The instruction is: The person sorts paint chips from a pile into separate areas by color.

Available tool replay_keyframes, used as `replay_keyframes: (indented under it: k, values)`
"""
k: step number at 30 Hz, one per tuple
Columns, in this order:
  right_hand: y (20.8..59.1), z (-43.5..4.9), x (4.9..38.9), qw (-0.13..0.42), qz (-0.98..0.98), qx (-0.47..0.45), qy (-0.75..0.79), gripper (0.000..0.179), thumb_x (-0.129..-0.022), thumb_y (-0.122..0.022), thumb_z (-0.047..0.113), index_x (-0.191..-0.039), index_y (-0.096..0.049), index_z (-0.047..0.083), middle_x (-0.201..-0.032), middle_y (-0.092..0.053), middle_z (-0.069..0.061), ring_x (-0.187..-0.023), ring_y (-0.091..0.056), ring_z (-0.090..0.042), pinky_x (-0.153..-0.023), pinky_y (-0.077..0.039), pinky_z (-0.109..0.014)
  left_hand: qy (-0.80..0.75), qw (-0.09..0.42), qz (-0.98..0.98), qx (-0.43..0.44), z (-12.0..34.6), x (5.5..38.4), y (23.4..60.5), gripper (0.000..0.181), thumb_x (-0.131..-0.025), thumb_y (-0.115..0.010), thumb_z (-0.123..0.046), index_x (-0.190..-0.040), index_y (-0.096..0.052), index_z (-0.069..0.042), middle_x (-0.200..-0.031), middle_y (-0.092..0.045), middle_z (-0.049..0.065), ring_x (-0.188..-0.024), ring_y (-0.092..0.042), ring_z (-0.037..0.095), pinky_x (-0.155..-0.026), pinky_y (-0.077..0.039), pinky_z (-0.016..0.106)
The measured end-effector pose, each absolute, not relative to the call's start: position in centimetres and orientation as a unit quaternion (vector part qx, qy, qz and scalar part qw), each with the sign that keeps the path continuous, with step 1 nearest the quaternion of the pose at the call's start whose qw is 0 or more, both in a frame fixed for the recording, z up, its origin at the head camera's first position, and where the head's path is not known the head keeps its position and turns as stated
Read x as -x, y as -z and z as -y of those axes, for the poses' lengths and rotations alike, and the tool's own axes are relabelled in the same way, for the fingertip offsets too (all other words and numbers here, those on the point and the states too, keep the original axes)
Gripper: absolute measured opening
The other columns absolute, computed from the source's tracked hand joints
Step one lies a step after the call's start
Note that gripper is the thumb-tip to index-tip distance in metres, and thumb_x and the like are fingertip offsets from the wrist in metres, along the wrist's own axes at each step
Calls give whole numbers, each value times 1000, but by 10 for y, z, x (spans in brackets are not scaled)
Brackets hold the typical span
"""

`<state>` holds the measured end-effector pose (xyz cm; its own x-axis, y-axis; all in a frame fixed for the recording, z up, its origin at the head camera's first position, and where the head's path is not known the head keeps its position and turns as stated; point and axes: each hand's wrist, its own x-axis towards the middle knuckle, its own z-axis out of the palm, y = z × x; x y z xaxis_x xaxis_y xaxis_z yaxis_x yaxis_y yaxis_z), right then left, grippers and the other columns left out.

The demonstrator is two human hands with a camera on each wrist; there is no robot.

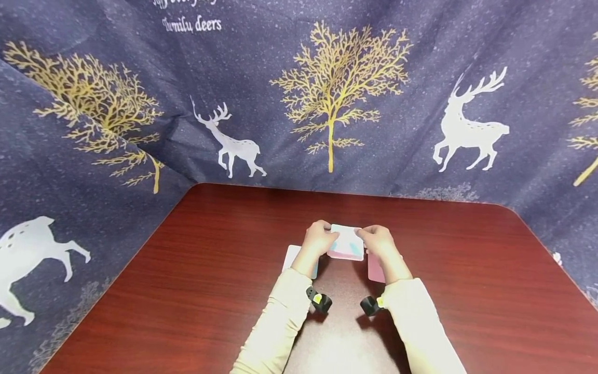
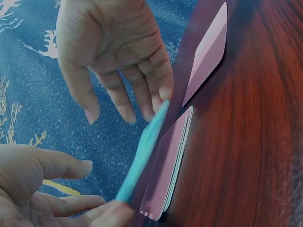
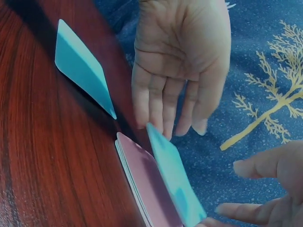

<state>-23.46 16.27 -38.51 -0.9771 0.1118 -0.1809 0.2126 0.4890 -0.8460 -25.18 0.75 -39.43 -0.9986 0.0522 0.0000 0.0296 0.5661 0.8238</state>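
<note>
A card (image 1: 347,240), pale with blue on its upper face, is between my two hands, just above a small stack of pink-topped cards (image 2: 165,165). In the left wrist view the blue card (image 2: 144,149) looks blurred and stands edge-on. My left hand (image 1: 318,239) touches its left end with the fingers; the thumb stands apart from it. At the other end, the fingertips of my right hand (image 1: 377,240) meet the card, that thumb also away from it. Neither hand wraps round the card.
A blue-and-white card (image 3: 83,71) lies on the dark red wooden table (image 1: 196,291), partly under my left wrist. A pink card (image 1: 375,268) lies near my right wrist. Behind the table hangs a dark blue cloth (image 1: 392,140) with deer and trees.
</note>
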Motion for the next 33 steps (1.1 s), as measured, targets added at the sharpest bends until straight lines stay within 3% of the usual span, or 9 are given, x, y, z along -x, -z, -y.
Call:
replay_keyframes:
  k: [5,10,21,33]
  values:
    - [384,-164,235,-1,-843,-116,526,35,-88,-60,9,-116,-57,-11,-109,-61,-29,-74,-65,-22,-74,-55,-37,-506,-4,-863,-17,-4,253,394,36,-82,-67,-8,-115,-61,5,-101,-71,18,-101,-66,31,-88,-52,39]
    - [384,-167,236,-32,-827,-138,544,30,-84,-60,0,-112,-61,-10,-101,-65,-25,-63,-62,-10,-72,-57,-35,-522,-23,-852,-30,-2,252,393,27,-78,-68,-1,-104,-66,4,-97,-72,17,-97,-68,29,-85,-54,37]
    - [385,-169,238,-10,-813,-132,567,33,-82,-63,-3,-113,-60,-13,-94,-68,-23,-60,-61,-6,-73,-58,-35,-561,-5,-827,-18,2,254,395,27,-78,-62,5,-105,-66,6,-100,-71,20,-89,-70,29,-65,-58,30]
    - [385,-167,237,0,-807,-109,580,33,-83,-62,-3,-114,-58,-15,-93,-66,-22,-64,-63,-9,-72,-58,-33,-577,-1,-817,-11,8,255,389,25,-78,-63,9,-101,-69,5,-94,-71,19,-75,-69,24,-63,-58,29]
